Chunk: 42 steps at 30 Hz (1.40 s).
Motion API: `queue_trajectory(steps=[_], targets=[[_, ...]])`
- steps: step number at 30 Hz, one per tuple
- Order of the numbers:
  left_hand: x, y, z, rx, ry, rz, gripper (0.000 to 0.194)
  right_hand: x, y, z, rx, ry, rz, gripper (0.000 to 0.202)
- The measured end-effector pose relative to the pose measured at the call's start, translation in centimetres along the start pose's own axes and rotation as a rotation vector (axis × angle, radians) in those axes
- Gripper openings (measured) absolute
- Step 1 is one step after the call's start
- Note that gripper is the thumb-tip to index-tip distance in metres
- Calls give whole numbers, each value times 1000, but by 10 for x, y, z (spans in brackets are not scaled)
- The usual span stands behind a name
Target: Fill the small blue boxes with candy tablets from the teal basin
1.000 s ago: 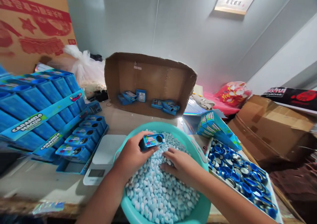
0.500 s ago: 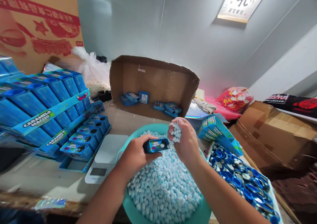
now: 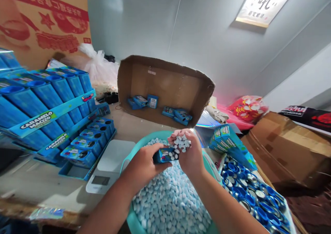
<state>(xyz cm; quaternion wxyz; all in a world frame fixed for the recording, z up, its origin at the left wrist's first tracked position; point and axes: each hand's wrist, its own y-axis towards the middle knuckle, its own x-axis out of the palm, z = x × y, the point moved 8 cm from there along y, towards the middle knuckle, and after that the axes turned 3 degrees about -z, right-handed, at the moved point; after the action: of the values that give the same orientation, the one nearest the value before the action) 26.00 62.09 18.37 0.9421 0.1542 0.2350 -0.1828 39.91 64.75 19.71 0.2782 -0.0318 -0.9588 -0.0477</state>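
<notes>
My left hand (image 3: 147, 163) is closed around a small blue candy box (image 3: 164, 155), its top with a round hole facing up. My right hand (image 3: 190, 154) is cupped around a heap of pale blue and white candies (image 3: 182, 143), tipped against the box's right end. Several candies lie at the hole, between the palm and the box. Both hands are above a turquoise basin (image 3: 129, 211) full of the same loose candies (image 3: 173, 196).
Left of the basin is a white digital scale (image 3: 116, 158), beside a tray of blue boxes (image 3: 80, 154) and stacked display packs (image 3: 46, 113). An open cardboard box (image 3: 165, 85) with several blue boxes stands behind. Blue caps (image 3: 248, 185) fill a container at right.
My right hand has moved left and lower, turning its palm so the candies meet the box top. Candies now lie at the hole. The view has shifted slightly.
</notes>
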Motion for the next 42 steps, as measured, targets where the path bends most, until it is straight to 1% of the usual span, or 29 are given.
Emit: queue_trajectory(steps=[2, 4, 6, 8, 10, 12, 15, 19, 24, 28, 30, 32, 34, 37, 38, 40, 42], targets=[[0, -3, 7, 98, 76, -3, 47, 3, 1, 4, 12, -11, -41, 14], [-1, -6, 10, 128, 111, 14, 48, 6, 1, 4, -8, -23, -76, 15], [-3, -7, 12, 128, 108, 26, 47, 7, -1, -1, -59, -33, -82, 17], [-1, -6, 13, 108, 86, 12, 45, 5, -4, -7, -104, -26, -53, 17], [1, -4, 12, 57, 46, -16, 44, 1, -6, -11, -112, -12, -11, 19], [4, -2, 11, 8, 9, -44, 43, -2, -8, -12, -95, -31, 19, 24], [8, -3, 16, 41, 19, -67, 43, -5, -9, -12, -66, -81, 40, 33], [7, -7, 21, 114, 84, -27, 43, -8, -11, -12, -71, -61, 47, 30], [2, -10, 17, 92, 131, 90, 45, -5, -13, -14, -104, -75, 0, 29], [1, -11, 23, 185, 195, 138, 44, 0, -17, -16, -124, -150, -74, 33], [0, -12, 27, 232, 200, 151, 37, 2, -20, -18, -146, -209, -109, 37], [2, -12, 29, 266, 209, 140, 25, 4, -20, -18, -154, -252, -138, 42], [6, -10, 31, 290, 235, 90, 18, 5, -19, -18, -153, -273, -157, 47], [16, -7, 30, 307, 272, -16, 19, 5, -15, -17, -135, -284, -166, 55], [16, -6, 30, 309, 269, -25, 19, 5, -14, -16, -131, -279, -164, 57], [12, -5, 28, 293, 227, 17, 18, 5, -15, -15, -139, -283, -168, 59], [6, -4, 27, 285, 166, 62, 18, 7, -17, -13, -157, -349, -202, 60]])
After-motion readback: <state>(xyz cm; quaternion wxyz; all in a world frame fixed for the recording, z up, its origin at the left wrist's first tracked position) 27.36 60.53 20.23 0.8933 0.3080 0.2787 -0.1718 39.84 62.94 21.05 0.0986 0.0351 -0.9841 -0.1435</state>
